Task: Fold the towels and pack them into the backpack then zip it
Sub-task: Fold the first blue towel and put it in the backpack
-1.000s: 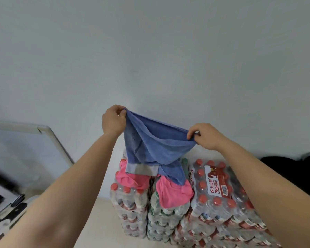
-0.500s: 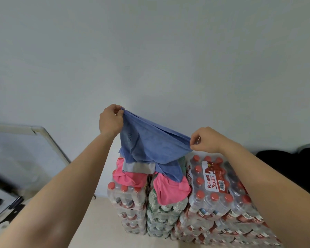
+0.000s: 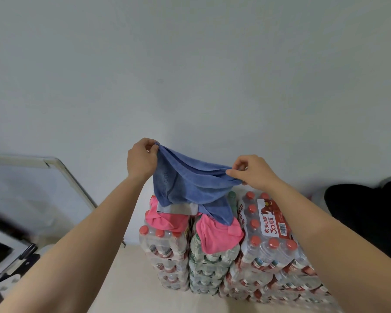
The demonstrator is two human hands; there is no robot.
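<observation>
A blue towel (image 3: 190,186) hangs in the air between my two hands, sagging in the middle. My left hand (image 3: 141,161) grips its upper left corner. My right hand (image 3: 250,171) pinches the upper right edge between thumb and fingers. The towel's lower end drapes onto a pink towel (image 3: 215,233) that lies crumpled on top of stacked packs of water bottles (image 3: 266,240). A black bag-like shape (image 3: 366,213) sits at the right edge; only part of it shows.
The bottle packs stand several layers high against a plain grey wall. A framed white board (image 3: 54,177) leans at the left. Dark equipment (image 3: 14,263) lies at the lower left. Beige floor (image 3: 127,279) shows between my arms.
My right hand has shifted along the towel's top edge and now pinches it with the fingertips. The towel's top edge sags more, and the left hand holds its place.
</observation>
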